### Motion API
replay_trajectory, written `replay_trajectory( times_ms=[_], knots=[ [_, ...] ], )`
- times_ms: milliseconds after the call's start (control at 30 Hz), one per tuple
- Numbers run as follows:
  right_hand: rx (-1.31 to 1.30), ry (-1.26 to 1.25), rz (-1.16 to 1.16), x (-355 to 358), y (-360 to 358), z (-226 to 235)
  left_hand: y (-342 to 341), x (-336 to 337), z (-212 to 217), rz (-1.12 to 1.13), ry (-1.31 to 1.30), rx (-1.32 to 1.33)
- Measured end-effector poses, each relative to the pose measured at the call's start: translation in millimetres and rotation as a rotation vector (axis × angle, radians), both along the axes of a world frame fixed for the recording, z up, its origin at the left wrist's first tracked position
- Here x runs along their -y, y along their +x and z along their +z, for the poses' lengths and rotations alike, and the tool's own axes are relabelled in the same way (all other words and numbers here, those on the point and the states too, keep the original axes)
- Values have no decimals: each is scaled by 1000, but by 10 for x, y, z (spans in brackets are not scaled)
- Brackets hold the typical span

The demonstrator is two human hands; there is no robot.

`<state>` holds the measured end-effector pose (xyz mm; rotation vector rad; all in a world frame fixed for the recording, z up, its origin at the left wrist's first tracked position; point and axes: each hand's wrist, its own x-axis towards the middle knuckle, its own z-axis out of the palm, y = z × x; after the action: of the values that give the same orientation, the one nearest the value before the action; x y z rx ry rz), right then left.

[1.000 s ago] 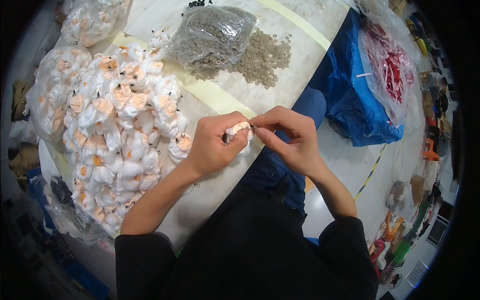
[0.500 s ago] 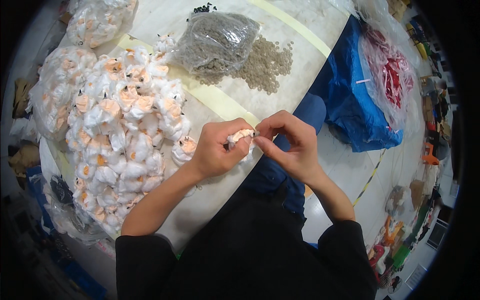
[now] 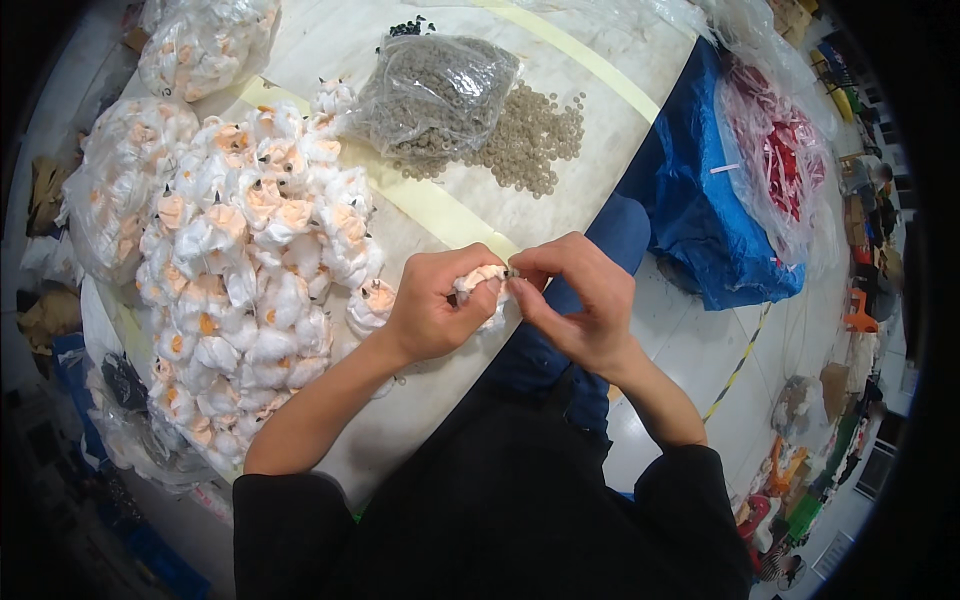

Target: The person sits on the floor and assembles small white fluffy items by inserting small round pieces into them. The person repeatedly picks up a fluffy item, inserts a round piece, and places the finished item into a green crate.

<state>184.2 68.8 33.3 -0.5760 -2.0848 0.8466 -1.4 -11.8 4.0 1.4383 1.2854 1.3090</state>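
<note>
My left hand (image 3: 437,305) is closed around a small soft plush piece (image 3: 482,279), white and furry with peach cloth on top. From the right, my right hand (image 3: 583,300) meets it with thumb and forefinger pinched at a tiny grey washer (image 3: 512,273), at the edge of the peach cloth. The fingers partly cover the washer, so how it sits there is hard to see. Beside my left wrist lies another white and peach plush piece (image 3: 371,303), dark stems sticking up from it. A large heap of similar plush pieces (image 3: 262,255) spreads to the left.
On the table (image 3: 420,385), a clear bag of grey washers (image 3: 437,95) lies beyond my hands, with loose washers (image 3: 532,135) spilled beside it. Small black parts (image 3: 410,27) are behind it. Bagged plush (image 3: 135,175) stands far left. A blue sack (image 3: 700,190) is off the table's right edge.
My right hand has dipped slightly and its fingers have drawn closer together at the plush piece. The left hand keeps its hold, almost unmoved.
</note>
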Motion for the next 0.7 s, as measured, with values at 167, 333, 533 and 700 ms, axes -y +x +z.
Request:
replay_trajectory(
  times_ms=[167,333,533,700],
  knots=[
    [-7,-26,14,-9,16,1,-4,7,3,-2,-21,10],
    [-45,-176,-44,-57,46,-42,11,-5,27,7,-9,22],
    [-99,-459,50,-161,32,67,-8,3,18,0,-25,5],
    [15,-610,237,-106,89,37,-9,-8,44,-13,-27,-2]
  ],
)
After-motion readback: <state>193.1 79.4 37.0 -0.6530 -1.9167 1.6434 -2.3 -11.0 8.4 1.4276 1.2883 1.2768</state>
